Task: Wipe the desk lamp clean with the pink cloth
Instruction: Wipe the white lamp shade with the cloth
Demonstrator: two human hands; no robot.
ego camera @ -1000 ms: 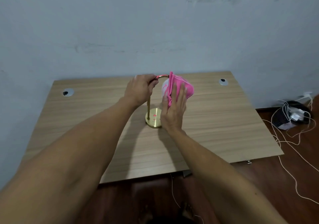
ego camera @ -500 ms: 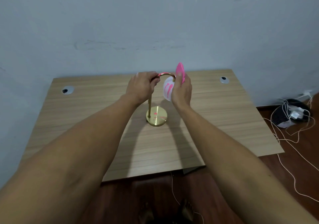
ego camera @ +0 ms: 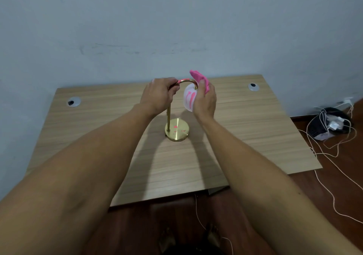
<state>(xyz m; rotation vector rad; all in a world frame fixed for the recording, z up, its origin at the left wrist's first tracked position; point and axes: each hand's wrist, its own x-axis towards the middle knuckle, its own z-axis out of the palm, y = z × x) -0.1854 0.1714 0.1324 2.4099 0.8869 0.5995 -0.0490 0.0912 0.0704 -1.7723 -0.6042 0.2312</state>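
A small brass desk lamp (ego camera: 177, 129) stands mid-desk on a round gold base, with a thin upright stem and a curved neck. Its white globe shade (ego camera: 189, 99) hangs from the neck and shows pink reflections. My left hand (ego camera: 159, 95) grips the curved neck at its top left. My right hand (ego camera: 204, 102) presses the pink cloth (ego camera: 198, 77) against the right side of the shade; the cloth sticks up above my fingers. Most of the cloth is hidden behind my hand.
The wooden desk (ego camera: 245, 136) stands against a grey wall and has a cable grommet at the far left (ego camera: 73, 101) and another at the far right (ego camera: 253, 86). On the floor to the right lie a dark bundle (ego camera: 332, 124) and loose white cables (ego camera: 334, 168).
My right hand has lifted from low in front of the shade, over the base, to the shade's right side, with the cloth now bunched above the fingers. My left hand keeps its grip on the neck.
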